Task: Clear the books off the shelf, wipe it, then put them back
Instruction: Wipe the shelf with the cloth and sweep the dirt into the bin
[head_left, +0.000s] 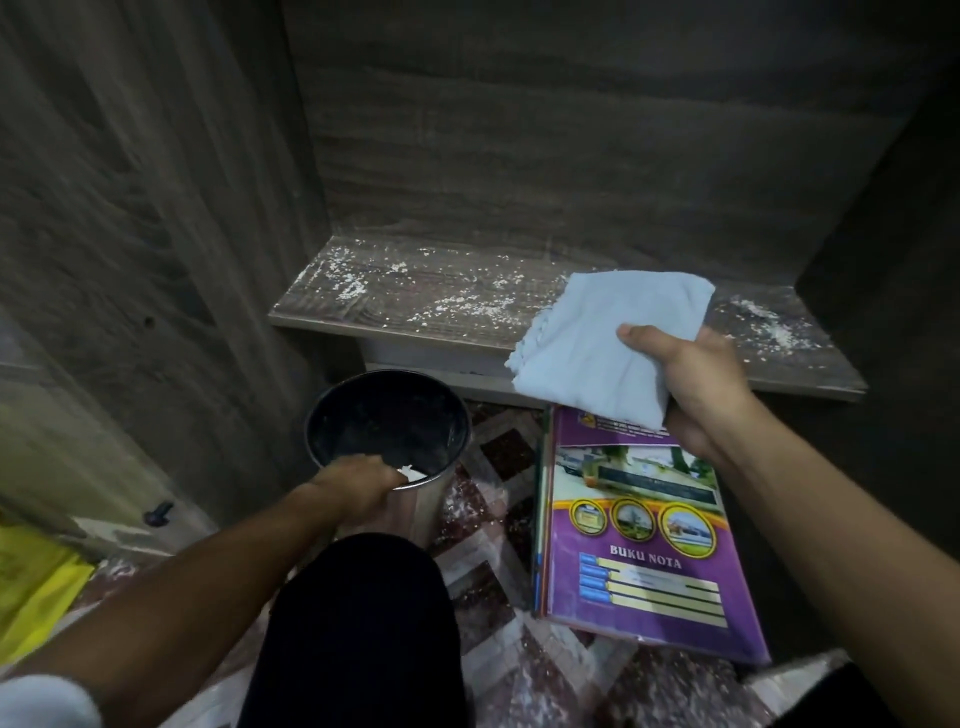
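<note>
The wooden shelf (426, 301) is bare of books and speckled with white crumbs and dust. My right hand (696, 384) grips a folded light-blue cloth (613, 338) at the shelf's front edge, right of centre. A stack of books (634, 535) with a purple "BUKU NOTA" cover on top lies on the floor below the shelf, under my right forearm. My left hand (358, 488) grips the near rim of a round metal bin (387, 421) that stands on the floor below the shelf's left part.
Dark wood panels close the shelf in at the left, back and right. The patterned tile floor (493, 519) is scattered with white crumbs. My dark-clothed knee (358, 623) sits between my arms. A yellow bag (31, 577) lies at the far left.
</note>
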